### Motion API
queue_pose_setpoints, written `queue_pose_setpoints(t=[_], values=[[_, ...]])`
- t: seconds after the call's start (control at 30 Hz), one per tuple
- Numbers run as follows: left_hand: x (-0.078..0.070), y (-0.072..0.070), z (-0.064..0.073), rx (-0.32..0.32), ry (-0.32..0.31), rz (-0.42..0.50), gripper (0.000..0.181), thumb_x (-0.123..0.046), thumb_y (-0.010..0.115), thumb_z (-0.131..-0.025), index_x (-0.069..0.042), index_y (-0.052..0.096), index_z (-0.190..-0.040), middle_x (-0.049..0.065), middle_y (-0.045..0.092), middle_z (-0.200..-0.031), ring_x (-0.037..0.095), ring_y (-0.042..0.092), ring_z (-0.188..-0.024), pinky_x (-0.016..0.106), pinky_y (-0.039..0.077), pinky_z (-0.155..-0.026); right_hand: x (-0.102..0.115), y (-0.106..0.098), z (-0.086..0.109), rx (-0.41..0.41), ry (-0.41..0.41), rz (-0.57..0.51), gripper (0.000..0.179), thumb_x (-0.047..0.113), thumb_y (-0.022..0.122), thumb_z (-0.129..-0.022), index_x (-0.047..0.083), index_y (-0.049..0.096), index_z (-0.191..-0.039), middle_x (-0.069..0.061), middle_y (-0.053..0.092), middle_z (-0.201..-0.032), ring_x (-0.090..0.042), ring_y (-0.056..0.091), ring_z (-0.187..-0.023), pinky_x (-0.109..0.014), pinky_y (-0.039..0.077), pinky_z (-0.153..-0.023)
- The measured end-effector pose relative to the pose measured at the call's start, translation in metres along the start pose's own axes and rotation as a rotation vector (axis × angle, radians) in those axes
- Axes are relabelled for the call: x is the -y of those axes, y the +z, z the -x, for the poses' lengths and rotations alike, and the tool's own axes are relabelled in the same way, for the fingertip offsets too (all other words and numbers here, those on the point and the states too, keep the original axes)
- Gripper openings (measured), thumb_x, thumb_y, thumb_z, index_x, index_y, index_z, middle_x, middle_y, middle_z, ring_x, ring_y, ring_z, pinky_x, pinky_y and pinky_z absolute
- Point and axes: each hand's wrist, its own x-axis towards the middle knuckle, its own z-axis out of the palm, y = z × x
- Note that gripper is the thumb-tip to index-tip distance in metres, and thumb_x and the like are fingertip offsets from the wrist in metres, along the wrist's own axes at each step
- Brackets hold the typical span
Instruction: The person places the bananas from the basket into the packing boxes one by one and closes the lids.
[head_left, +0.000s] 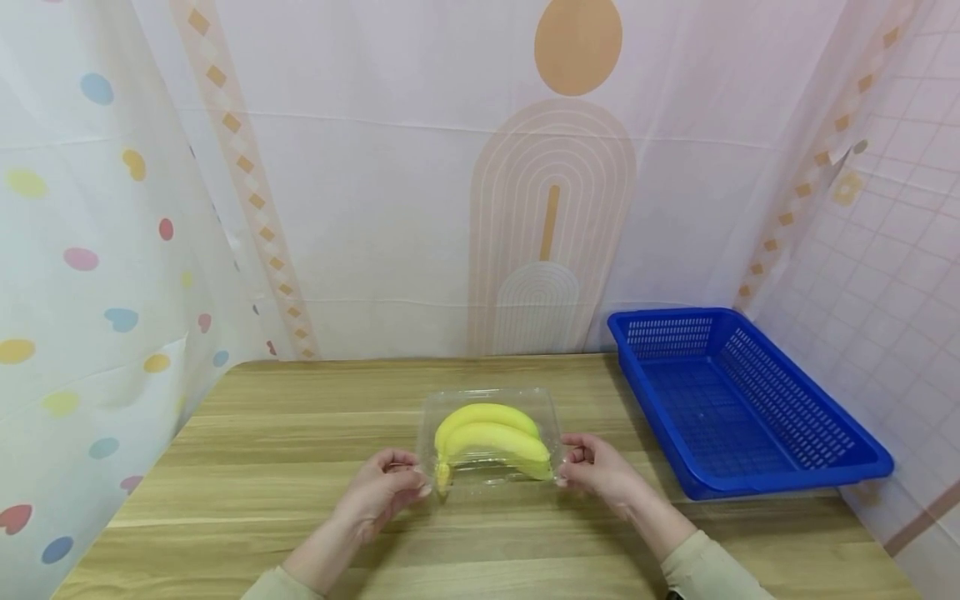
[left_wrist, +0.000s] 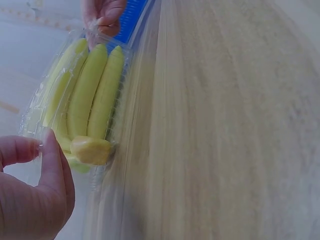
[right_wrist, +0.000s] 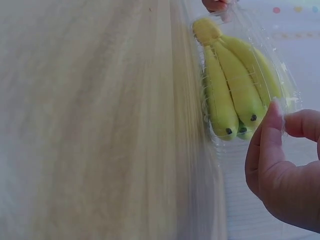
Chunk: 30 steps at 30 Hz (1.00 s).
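A clear plastic clamshell box (head_left: 491,400) sits at the middle of the table with a bunch of yellow bananas (head_left: 495,440) inside. At its left edge my left hand (head_left: 386,490) pinches the plastic between thumb and fingers. My right hand (head_left: 603,473) pinches the opposite edge the same way. In the left wrist view the bananas' joined stem (left_wrist: 91,150) points toward the left hand. Their dark-tipped ends (right_wrist: 229,131) lie toward the right hand in the right wrist view.
A blue plastic basket (head_left: 750,417) with slotted sides stands on the right part of the wooden table (head_left: 300,433). Patterned curtains (head_left: 390,208) hang behind the table and along both sides.
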Motion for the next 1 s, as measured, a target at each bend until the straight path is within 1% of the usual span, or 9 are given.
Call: queue_pose_setpoints(t=[0.13,0.33,0.47,0.57,0.77,0.87,0.93,1.0], values=[[-0.002,-0.003,0.001,0.031,0.003,0.005,0.037,0.013,0.059,-0.085,0.017,0.041,-0.118,0.012,0.052,-0.095,0.018,0.06,-0.083,0.024,0.058,-0.077,0.0,-0.001,-0.002,-0.005,0.009,-0.011,0.059,-0.011,0.061,-0.085,-0.021,0.035,-0.137,-0.01,0.049,-0.093,-0.016,0.056,-0.081,-0.023,0.057,-0.071],[-0.005,-0.007,0.002,0.087,-0.008,0.001,0.035,0.005,0.06,-0.091,0.016,0.042,-0.119,0.011,0.053,-0.098,0.017,0.06,-0.085,0.025,0.058,-0.079,0.001,-0.003,-0.001,0.002,0.019,-0.032,0.06,-0.009,0.062,-0.086,-0.021,0.034,-0.137,-0.011,0.049,-0.096,-0.017,0.056,-0.084,-0.027,0.059,-0.078],[-0.007,-0.012,0.001,0.086,0.007,-0.027,0.037,-0.002,0.06,-0.094,0.015,0.041,-0.121,0.011,0.053,-0.1,0.016,0.06,-0.084,0.025,0.059,-0.075,0.003,-0.006,0.001,0.017,0.007,-0.044,0.063,-0.005,0.062,-0.086,-0.022,0.031,-0.138,-0.013,0.049,-0.102,-0.017,0.056,-0.086,-0.028,0.058,-0.08],[-0.012,-0.015,0.001,0.045,0.027,-0.075,0.04,-0.005,0.059,-0.095,0.014,0.04,-0.125,0.012,0.051,-0.106,0.017,0.059,-0.087,0.026,0.059,-0.076,0.007,-0.008,0.002,0.014,-0.019,-0.017,0.061,-0.002,0.062,-0.089,-0.022,0.031,-0.138,-0.015,0.051,-0.105,-0.017,0.056,-0.088,-0.03,0.059,-0.08],[-0.022,-0.019,0.003,-0.038,0.09,-0.21,0.041,-0.005,0.055,-0.098,0.016,0.04,-0.129,0.02,0.051,-0.115,0.024,0.06,-0.098,0.035,0.058,-0.085,0.018,-0.014,0.005,-0.041,-0.084,0.116,0.053,0.0,0.061,-0.093,-0.021,0.037,-0.136,-0.018,0.054,-0.106,-0.02,0.058,-0.09,-0.038,0.059,-0.083],[-0.029,-0.02,0.004,-0.073,0.117,-0.273,0.039,-0.006,0.056,-0.098,0.015,0.043,-0.129,0.02,0.053,-0.118,0.024,0.06,-0.101,0.036,0.057,-0.088,0.024,-0.017,0.006,-0.047,-0.131,0.195,0.05,0.0,0.06,-0.094,-0.021,0.038,-0.134,-0.02,0.055,-0.108,-0.023,0.059,-0.092,-0.041,0.059,-0.083],[-0.033,-0.02,0.005,-0.09,0.135,-0.307,0.038,-0.007,0.056,-0.099,0.013,0.045,-0.129,0.02,0.054,-0.12,0.024,0.059,-0.103,0.034,0.056,-0.089,0.029,-0.018,0.007,-0.057,-0.157,0.253,0.049,0.001,0.061,-0.095,-0.02,0.04,-0.134,-0.022,0.056,-0.11,-0.025,0.06,-0.095,-0.039,0.06,-0.081],[-0.036,-0.021,0.006,-0.098,0.164,-0.36,0.038,-0.008,0.058,-0.099,0.012,0.047,-0.129,0.021,0.055,-0.122,0.025,0.059,-0.106,0.033,0.055,-0.089,0.033,-0.019,0.007,-0.087,-0.185,0.323,0.048,0.003,0.062,-0.095,-0.018,0.044,-0.133,-0.021,0.058,-0.111,-0.026,0.06,-0.096,-0.036,0.059,-0.079]])
